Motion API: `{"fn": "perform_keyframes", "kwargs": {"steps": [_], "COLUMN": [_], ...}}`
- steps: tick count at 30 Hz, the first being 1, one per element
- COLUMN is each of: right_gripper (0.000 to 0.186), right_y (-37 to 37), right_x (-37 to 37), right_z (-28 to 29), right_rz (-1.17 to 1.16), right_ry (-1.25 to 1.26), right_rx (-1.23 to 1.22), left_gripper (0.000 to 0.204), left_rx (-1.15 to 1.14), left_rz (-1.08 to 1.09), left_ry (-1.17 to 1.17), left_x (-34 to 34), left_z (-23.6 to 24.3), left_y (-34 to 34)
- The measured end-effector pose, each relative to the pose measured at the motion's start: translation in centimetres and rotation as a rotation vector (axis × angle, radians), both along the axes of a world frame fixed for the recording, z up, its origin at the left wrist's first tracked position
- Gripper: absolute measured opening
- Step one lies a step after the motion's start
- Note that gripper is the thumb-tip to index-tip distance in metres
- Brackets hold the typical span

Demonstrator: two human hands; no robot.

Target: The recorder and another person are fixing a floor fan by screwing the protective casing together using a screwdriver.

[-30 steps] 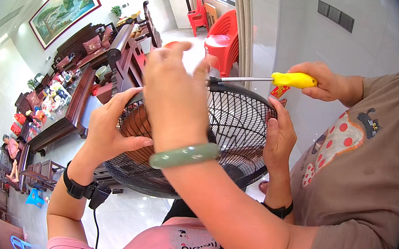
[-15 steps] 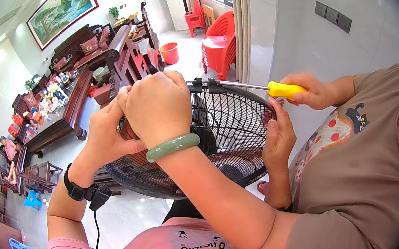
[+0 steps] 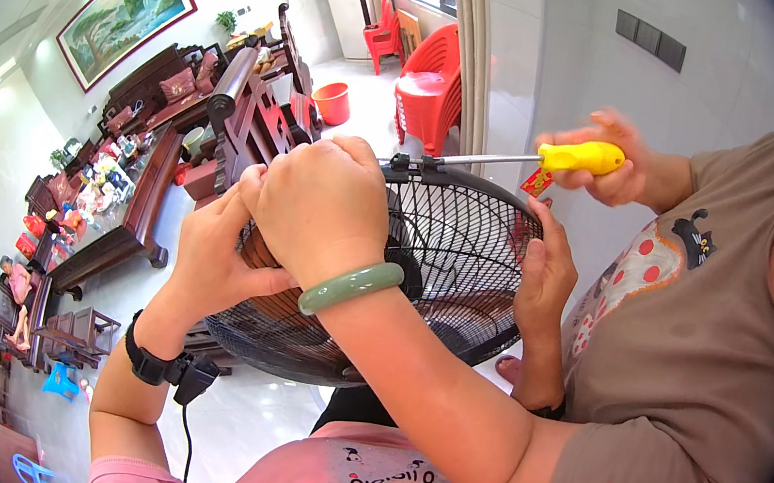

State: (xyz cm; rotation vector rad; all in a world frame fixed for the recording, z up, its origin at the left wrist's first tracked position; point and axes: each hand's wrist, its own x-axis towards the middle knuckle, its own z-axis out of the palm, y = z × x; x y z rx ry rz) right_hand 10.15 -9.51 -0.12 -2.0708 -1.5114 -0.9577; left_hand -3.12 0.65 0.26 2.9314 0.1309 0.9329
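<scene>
A black fan grille (image 3: pixel 469 252) stands in front of me, wire mesh over dark blades. My left hand (image 3: pixel 211 262), a black device on its wrist, grips the grille's left rim, thumb across the wires; its fingertips are partly hidden. My right hand (image 3: pixel 546 277) holds the right rim, fingers pointing up. A co-worker in a brown shirt reaches across with a bangled hand (image 3: pixel 319 203), closed over the top left rim beside my left hand. The co-worker's other hand (image 3: pixel 616 169) holds a yellow-handled screwdriver (image 3: pixel 579 156), its shaft reaching a black clip (image 3: pixel 414 164) on the top rim.
A small red tag (image 3: pixel 538 181) shows near my right fingertips. The co-worker's body (image 3: pixel 686 349) stands close at the right. Farther off are stacked red chairs (image 3: pixel 430 86), a red bucket (image 3: pixel 331 102), dark wooden furniture (image 3: pixel 144 195) and a seated person (image 3: pixel 20 296).
The screwdriver's handle has moved a little right and up, and its shaft slants more. The co-worker's fingers on it have loosened and blurred. Both my hands keep their hold on the grille.
</scene>
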Motion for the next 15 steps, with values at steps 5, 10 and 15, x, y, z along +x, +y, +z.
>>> {"fn": "perform_keyframes", "kwargs": {"steps": [5, 10, 15], "right_gripper": [0.036, 0.038, 0.038], "right_y": [1.1, 0.8, 2.4], "right_x": [0.6, 0.8, 1.2], "right_z": [-0.9, -0.5, -2.2], "right_rz": [-0.042, 0.053, 0.015], "right_ry": [-0.057, 0.174, 0.13], "right_rx": [-0.027, 0.078, 0.05], "left_gripper": [0.098, 0.098, 0.094], "left_rx": [-0.011, 0.006, -0.033], "left_rz": [0.017, 0.014, 0.012], "left_ry": [0.032, 0.038, 0.028], "left_x": [0.4, 0.6, 0.9], "left_z": [0.0, 0.1, 0.0], "left_y": [0.0, 0.0, 0.0]}}
